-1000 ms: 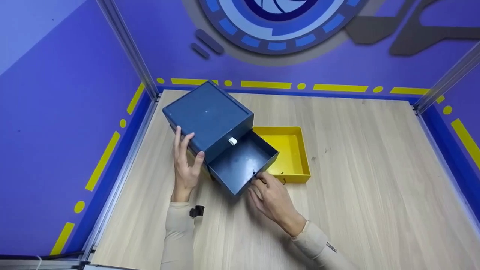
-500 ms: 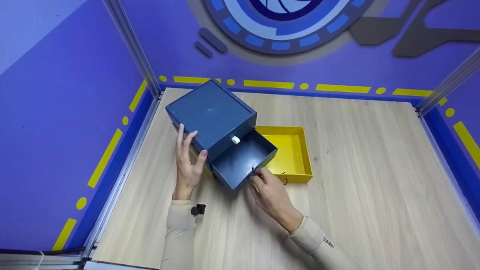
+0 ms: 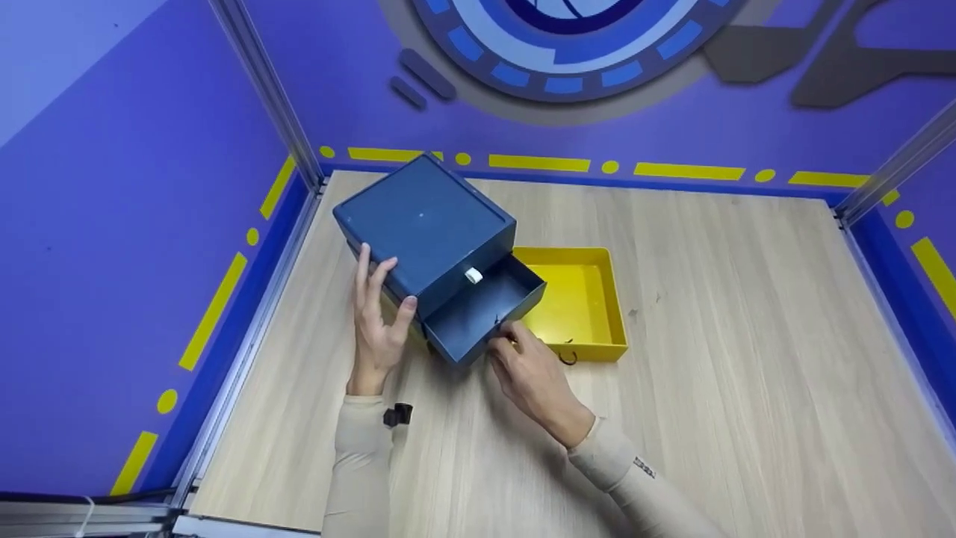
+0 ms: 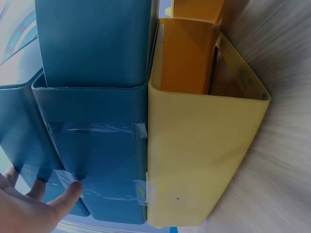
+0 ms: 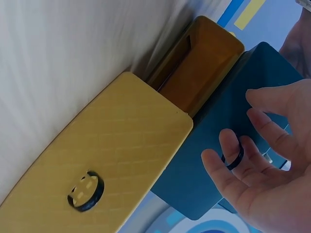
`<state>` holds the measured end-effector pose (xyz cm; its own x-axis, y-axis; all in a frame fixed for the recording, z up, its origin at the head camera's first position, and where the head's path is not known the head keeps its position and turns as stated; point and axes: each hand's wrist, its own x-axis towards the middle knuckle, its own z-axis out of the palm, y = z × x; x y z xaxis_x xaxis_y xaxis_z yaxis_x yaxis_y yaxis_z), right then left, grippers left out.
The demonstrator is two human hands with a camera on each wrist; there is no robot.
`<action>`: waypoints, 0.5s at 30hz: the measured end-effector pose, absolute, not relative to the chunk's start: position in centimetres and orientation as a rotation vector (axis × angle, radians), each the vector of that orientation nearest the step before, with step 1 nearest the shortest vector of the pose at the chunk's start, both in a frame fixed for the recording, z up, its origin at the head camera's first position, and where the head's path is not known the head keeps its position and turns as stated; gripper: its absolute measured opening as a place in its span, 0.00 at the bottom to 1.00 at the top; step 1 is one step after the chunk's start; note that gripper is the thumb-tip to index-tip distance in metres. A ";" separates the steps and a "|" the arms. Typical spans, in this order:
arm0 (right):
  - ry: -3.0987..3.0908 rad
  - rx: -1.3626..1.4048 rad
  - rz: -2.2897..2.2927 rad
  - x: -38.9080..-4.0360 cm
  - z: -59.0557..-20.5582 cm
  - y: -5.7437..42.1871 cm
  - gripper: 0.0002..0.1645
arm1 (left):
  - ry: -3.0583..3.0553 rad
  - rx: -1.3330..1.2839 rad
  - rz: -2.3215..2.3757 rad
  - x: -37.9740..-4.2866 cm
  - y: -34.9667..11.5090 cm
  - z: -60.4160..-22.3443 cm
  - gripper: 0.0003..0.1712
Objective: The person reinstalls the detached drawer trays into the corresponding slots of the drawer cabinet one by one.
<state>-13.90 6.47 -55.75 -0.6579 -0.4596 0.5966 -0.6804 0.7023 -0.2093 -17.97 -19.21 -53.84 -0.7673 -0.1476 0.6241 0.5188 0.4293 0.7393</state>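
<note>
A stacked drawer unit (image 3: 422, 224) stands angled on the table, with two blue tiers above a yellow casing (image 4: 199, 145). The middle blue drawer (image 3: 478, 317) is partly out; the top one is in, with a white pull tab (image 3: 473, 276). My left hand (image 3: 377, 329) rests against the blue side, fingers spread, near strips of clear tape (image 4: 97, 128). At the middle drawer's front, my right hand (image 3: 534, 373) has a finger hooked in a black loop pull (image 5: 234, 158), other fingertips close by. A yellow drawer (image 3: 575, 299) sticks out below, its own black loop (image 5: 86, 191) hanging in front.
The wood-grain table (image 3: 717, 359) extends to the right of the drawers. Purple panels (image 3: 127, 246) with yellow markings enclose it at the back and sides, along metal frame posts (image 3: 261, 90).
The middle blue drawer has slid farther into the unit, my right hand moving with it toward the unit. My left hand stays against the side. The view has shifted slightly.
</note>
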 end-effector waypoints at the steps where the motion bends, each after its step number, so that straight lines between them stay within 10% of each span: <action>1: -2.396 0.869 0.580 -14.0 -55.8 6.3 0.05 | -2.055 -0.312 -1.374 -17.9 -19.2 -53.8 0.34; 15: -2.387 0.836 0.615 -14.7 -56.1 5.2 0.08 | -2.051 -0.326 -1.363 -18.1 -19.4 -54.2 0.35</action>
<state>-14.74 5.22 -56.07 -0.6665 -0.4262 0.6116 -0.6687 0.7045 -0.2377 -18.10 -19.38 -54.18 -0.7607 -0.1408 0.6336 0.5295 0.4298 0.7313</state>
